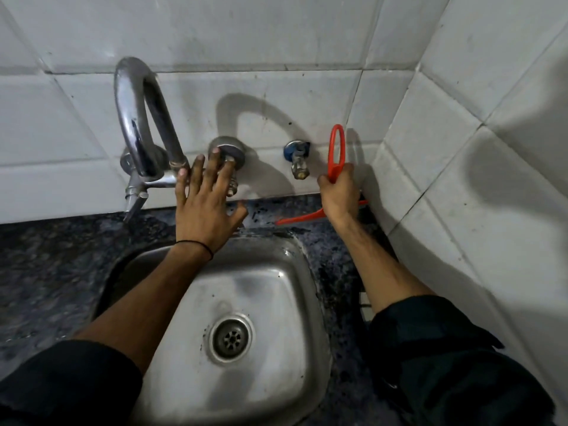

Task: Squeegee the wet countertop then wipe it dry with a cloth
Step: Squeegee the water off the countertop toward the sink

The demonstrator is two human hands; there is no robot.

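Note:
My right hand (339,195) grips the red squeegee (335,149) by its looped handle. The loop sticks up against the tiled wall, and the red blade lies on the dark speckled countertop (325,241) behind the sink, close to the right corner. My left hand (205,207) is spread open over the back of the sink, fingertips touching the chrome tap fitting (227,149) on the wall. No cloth is in view.
A steel sink (276,272) with a round drain fills the middle. A curved chrome spout (135,118) arches on the left wall. A small blue-capped valve (296,158) sits between the tap and the squeegee. White tiled walls meet in a corner at the right.

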